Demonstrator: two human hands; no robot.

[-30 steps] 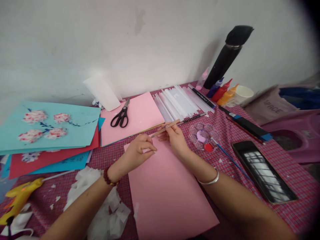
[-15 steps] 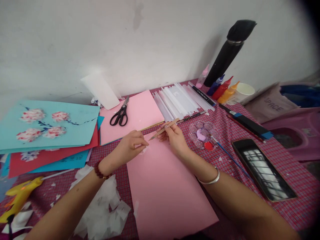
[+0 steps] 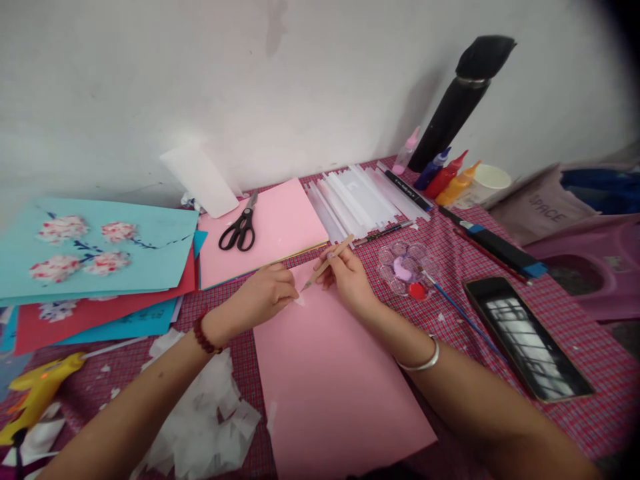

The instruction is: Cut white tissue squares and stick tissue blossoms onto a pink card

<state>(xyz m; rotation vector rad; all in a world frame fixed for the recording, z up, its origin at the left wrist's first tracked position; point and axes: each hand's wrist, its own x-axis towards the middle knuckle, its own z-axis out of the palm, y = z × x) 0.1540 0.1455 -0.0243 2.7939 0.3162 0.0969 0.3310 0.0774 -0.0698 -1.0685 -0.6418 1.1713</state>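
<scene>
A sheet of pink paper (image 3: 345,387) lies in front of me on the checked cloth. My right hand (image 3: 349,277) grips a light wooden stick (image 3: 327,263) over the sheet's far end, its narrow greyish tip slanting down toward my left fingers. My left hand (image 3: 265,293) is closed in a pinch at the far left corner. Just under its fingertips shows a small white scrap of tissue paper (image 3: 299,300); whether the fingers hold it or only touch it is hard to see. Torn white tissue (image 3: 205,420) is heaped beneath my left forearm.
Black-handled scissors (image 3: 239,230) rest on a pink stack (image 3: 285,220). Clear glue sticks (image 3: 355,200) lie behind my hands. To the right are a paint palette (image 3: 395,257), a brush (image 3: 460,307) and a phone (image 3: 525,340). A yellow glue gun (image 3: 40,393) and flower cards (image 3: 140,267) are left.
The stick and its tip have shifted slightly right and down, and its angle is steeper. My left hand has moved a little, and the white scrap shows more clearly beneath its fingertips.
</scene>
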